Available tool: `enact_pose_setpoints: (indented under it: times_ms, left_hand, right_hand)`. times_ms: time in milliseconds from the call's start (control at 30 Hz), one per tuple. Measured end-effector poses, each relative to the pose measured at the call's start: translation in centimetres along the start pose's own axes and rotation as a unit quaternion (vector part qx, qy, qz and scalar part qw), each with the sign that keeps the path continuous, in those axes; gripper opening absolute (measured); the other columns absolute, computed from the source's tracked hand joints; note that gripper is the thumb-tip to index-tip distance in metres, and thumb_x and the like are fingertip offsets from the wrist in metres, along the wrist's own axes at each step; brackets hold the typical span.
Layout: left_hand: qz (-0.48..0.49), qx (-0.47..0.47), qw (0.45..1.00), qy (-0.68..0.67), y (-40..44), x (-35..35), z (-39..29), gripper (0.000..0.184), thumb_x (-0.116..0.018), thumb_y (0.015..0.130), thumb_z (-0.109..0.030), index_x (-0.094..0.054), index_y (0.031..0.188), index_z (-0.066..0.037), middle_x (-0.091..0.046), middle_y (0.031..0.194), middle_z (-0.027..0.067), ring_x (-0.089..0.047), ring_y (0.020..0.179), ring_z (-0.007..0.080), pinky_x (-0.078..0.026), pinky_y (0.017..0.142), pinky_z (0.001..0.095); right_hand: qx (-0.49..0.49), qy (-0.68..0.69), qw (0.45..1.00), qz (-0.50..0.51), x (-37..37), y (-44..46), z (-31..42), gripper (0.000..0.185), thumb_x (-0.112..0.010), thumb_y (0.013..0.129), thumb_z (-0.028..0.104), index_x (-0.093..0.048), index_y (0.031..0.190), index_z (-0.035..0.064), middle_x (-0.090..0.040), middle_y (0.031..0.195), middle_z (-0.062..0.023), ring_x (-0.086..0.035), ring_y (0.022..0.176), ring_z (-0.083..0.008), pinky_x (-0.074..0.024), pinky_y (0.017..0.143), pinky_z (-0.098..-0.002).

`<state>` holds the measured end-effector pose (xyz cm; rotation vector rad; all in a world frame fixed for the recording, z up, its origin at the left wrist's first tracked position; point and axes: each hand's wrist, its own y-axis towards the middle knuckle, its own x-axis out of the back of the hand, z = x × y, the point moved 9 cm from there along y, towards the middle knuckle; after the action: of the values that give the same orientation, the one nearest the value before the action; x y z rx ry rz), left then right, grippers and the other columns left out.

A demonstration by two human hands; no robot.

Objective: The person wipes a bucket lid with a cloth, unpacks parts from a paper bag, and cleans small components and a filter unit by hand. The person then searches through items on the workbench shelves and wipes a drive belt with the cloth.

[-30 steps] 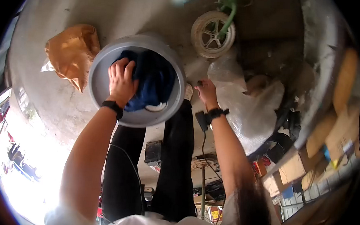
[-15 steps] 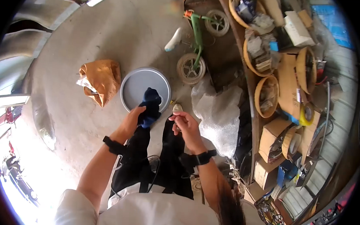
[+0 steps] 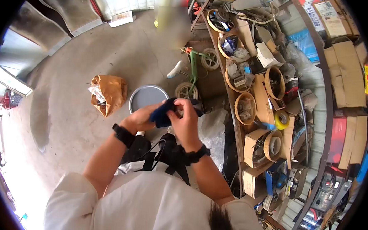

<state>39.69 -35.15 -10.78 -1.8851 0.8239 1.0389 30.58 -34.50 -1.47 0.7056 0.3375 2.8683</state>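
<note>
You have the dark blue cloth [image 3: 162, 115] bunched between your two hands, in front of your body: your left hand [image 3: 139, 117] grips its left side, and your right hand [image 3: 186, 125] has its thumb and curled fingers closed on the right side (your fingers hide part of the fabric there). Just beyond your left hand, on the concrete floor [image 3: 74, 101], stands the grey bucket [image 3: 148, 98], its near rim partly covered by that hand and the cloth. Farther out to the left of your left hand sits the crumpled brown paper bag [image 3: 115, 95], with its mouth open. Beyond your right hand you have the small green bicycle [image 3: 193, 64]; the clear bubble wrap [image 3: 212, 131] lies to that hand's right, and farther right the shelf [image 3: 236, 155] carries round baskets and a yellow tape roll [image 3: 277, 123].
</note>
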Motion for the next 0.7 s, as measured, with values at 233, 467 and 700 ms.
enact_pose_setpoints:
  times_ms: [233, 467, 700]
  left_hand:
    - [-0.056, -0.004, 0.984, 0.169, -0.4, 0.2, -1.8, 0.032, -0.049, 0.098, -0.025, -0.053, 0.117, 0.0, -0.062, 0.107, 0.0068, -0.062, 0.092, 0.0131, -0.052, 0.081, 0.0284]
    - [-0.077, -0.048, 0.981, 0.169, -3.1, -1.2, -3.3, 0.033, -0.054, 0.096, -0.028, -0.058, 0.108, 0.002, -0.063, 0.087, 0.0037, -0.06, 0.077, 0.0094, -0.05, 0.07, 0.0247]
    - [-0.009, -0.145, 0.937, 0.319, -4.1, -5.5, -3.2, 0.026, -0.058, 0.093, -0.016, -0.056, 0.112, 0.001, -0.062, 0.101, 0.0048, -0.056, 0.093, 0.0084, -0.048, 0.079, 0.0247]
  right_hand:
    - [-0.005, 0.051, 0.999, 0.0, 0.6, -1.2, 1.2, 0.032, -0.07, 0.072, -0.005, -0.058, 0.102, -0.0026, -0.059, 0.107, -0.0119, -0.063, 0.082, -0.0209, -0.0512, 0.07, -0.0275]
    - [-0.287, 0.353, 0.886, -0.092, 0.4, -4.9, -3.9, 0.025, -0.062, 0.088, 0.007, -0.058, 0.11, -0.0022, -0.061, 0.097, -0.0051, -0.059, 0.085, -0.0119, -0.0503, 0.071, -0.0256]
    - [-0.165, 0.237, 0.955, -0.071, -1.1, -4.6, -1.2, 0.029, -0.052, 0.091, 0.003, -0.05, 0.12, 0.0029, -0.056, 0.11, -0.007, -0.055, 0.097, -0.0152, -0.0446, 0.086, -0.0271]
